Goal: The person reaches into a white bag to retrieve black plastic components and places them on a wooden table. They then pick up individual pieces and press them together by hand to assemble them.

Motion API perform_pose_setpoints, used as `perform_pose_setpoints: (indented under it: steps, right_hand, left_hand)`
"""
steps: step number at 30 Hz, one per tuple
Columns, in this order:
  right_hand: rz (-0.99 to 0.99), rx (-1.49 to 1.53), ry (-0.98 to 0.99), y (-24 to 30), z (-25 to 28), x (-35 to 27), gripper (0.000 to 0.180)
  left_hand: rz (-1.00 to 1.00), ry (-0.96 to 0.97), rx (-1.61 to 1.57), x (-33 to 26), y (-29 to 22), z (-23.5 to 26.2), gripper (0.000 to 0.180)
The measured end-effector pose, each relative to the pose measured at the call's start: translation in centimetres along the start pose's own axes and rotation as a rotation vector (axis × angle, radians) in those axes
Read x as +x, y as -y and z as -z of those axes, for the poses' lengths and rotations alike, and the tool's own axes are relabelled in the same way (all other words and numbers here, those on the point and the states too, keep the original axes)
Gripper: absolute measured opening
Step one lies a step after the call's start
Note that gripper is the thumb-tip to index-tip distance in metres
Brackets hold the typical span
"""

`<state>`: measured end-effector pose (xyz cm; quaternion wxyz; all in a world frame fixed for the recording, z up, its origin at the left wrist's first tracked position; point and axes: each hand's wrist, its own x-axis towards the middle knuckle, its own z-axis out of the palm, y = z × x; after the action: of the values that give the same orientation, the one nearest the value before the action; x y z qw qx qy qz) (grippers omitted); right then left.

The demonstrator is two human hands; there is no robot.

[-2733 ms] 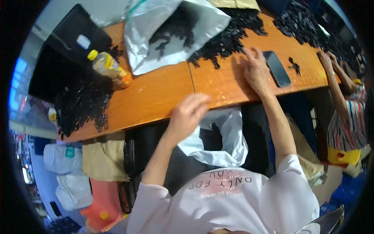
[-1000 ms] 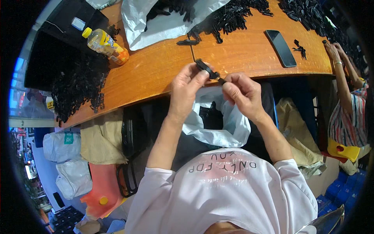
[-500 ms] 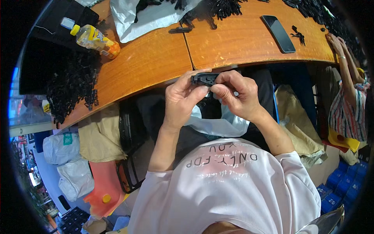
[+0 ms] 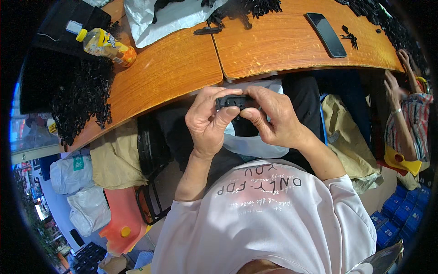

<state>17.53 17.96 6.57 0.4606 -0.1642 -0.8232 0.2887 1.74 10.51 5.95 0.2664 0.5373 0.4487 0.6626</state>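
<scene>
Between my two hands is a small black plastic part (image 4: 233, 101), held just in front of the table's near edge. My left hand (image 4: 207, 119) pinches its left end, thumb below and fingers above. At the right end, the thumb and forefinger of my right hand (image 4: 277, 114) are closed on the same part. My fingers hide some of its outline, so its exact kind is unclear. Under my hands, over my lap, lies an open whitish plastic bag (image 4: 255, 145) with dark contents partly in view.
On the wooden table (image 4: 173, 64) are heaps of black plastic parts (image 4: 84, 98), a white bag (image 4: 141, 23), a drink bottle (image 4: 109, 47) and a phone (image 4: 325, 35). Brown sacks (image 4: 116, 157) flank my seat. At far right, another person's hands (image 4: 394, 86) are near the table edge.
My hands and the black part have shifted slightly left and down, and my right fingers now lie further over the part. The other person's hands have moved apart.
</scene>
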Motion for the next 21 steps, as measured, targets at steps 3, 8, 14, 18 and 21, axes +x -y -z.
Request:
perform_pose_setpoints:
  steps: [3,8,14,18,21]
  right_hand:
    - [-0.007,-0.069,0.082,0.6,0.7,0.1,0.023]
    - [0.037,-0.088,0.040,0.5,0.5,0.1,0.022]
    - [0.063,-0.148,0.050,0.2,0.5,0.0,0.024]
    - [0.044,-0.151,0.047,-0.1,0.3,0.0,0.029]
    - [0.057,-0.128,0.042,-0.3,0.2,-0.1,0.031]
  left_hand:
    - [0.054,0.010,-0.112,-0.2,0.8,0.2,0.035]
    - [0.257,0.050,-0.431,0.2,0.6,0.1,0.042]
    - [0.335,0.046,-0.665,0.2,1.6,0.7,0.038]
    - [0.330,0.051,-0.680,0.5,2.2,0.7,0.037]
    - [0.290,0.049,-0.670,0.5,2.7,0.6,0.026]
